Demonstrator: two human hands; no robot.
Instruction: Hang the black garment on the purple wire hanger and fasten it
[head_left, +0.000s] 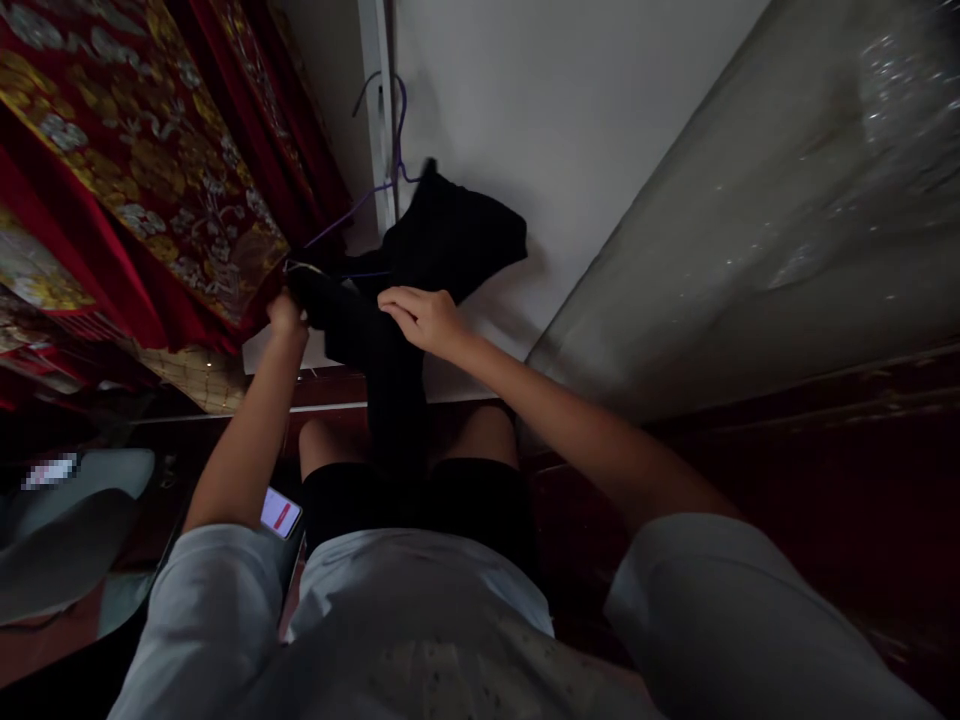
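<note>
A black garment (442, 245) hangs on a purple wire hanger (390, 150) in front of a white wall, one dark length of it trailing down between my knees. My left hand (285, 315) is closed on the garment's left edge, next to the red patterned cloth. My right hand (420, 315) lies on the middle of the garment with its fingers curled, pinching the fabric. I am seated, in black shorts and a pale shirt.
Red cloth with gold flower patterns (142, 150) fills the upper left. A large grey shiny surface (750, 230) slants down the right side. A lit phone (281, 513) lies by my left thigh. Dark red wood (787, 480) runs along the lower right.
</note>
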